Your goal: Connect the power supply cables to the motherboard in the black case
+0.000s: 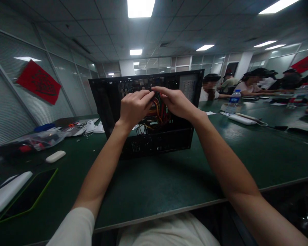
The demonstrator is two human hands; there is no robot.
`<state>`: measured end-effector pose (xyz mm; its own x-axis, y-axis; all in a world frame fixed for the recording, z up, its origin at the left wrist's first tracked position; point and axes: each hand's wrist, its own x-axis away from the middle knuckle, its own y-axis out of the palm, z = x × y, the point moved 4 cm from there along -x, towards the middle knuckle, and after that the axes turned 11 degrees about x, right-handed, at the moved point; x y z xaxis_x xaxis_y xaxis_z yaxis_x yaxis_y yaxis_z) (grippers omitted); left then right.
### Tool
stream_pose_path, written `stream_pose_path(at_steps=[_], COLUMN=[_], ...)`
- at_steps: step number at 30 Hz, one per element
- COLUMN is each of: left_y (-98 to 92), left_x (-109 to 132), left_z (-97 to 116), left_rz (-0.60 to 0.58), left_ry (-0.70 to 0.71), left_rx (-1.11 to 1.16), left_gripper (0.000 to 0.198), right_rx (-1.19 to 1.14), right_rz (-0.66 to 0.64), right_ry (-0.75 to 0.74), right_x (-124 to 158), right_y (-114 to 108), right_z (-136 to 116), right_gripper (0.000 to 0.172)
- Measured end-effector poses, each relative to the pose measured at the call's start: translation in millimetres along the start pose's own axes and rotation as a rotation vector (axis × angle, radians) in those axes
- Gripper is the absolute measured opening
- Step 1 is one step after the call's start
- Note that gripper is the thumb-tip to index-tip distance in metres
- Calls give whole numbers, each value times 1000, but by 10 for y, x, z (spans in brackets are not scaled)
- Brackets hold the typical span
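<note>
An open black computer case (110, 102) stands on the green table (156, 184) in front of me, its inside facing me. A bundle of red, yellow and black cables (160, 114) runs through its middle. My left hand (135, 107) and my right hand (176, 100) are both inside the case near the top, fingers curled and meeting over the cable bundle. Both hands are closed around the wires or a connector; the exact piece between the fingertips is hidden.
A phone with a green edge (28, 194) and white oblong pads (5, 196) lie at my near left. Plastic bags and small parts (41, 138) sit further left. A water bottle (233, 100) and a white bar (240, 119) are at right. Several people sit at the far right.
</note>
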<state>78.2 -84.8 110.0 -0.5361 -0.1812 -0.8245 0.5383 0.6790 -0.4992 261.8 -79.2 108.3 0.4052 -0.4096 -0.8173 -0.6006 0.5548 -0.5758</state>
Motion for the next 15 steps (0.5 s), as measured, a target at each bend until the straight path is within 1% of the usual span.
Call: stream_pose_path(at_steps=[3, 6, 9, 11, 13, 15], left_y=[61, 123, 170, 203, 254, 338], left_x=[17, 42, 62, 66, 66, 72], left_z=[-72, -125, -151, -166, -200, -268], left_rz=[16, 36, 50, 40, 7, -46], left_ry=[-26, -83, -161, -193, -216, -252], left_rx=[23, 37, 36, 34, 26, 20], left_gripper=[37, 33, 25, 21, 20, 21], right_rx=[99, 279, 422, 453, 457, 453], right_rz=[-16, -33, 20, 51, 18, -73], right_ry=[-45, -24, -7, -33, -49, -32], right_x=[-1, 6, -1, -18, -36, -44], right_y=[93, 161, 202, 251, 338, 457], right_z=[61, 83, 52, 28, 38, 94], right_gripper=[54, 57, 50, 45, 44, 44])
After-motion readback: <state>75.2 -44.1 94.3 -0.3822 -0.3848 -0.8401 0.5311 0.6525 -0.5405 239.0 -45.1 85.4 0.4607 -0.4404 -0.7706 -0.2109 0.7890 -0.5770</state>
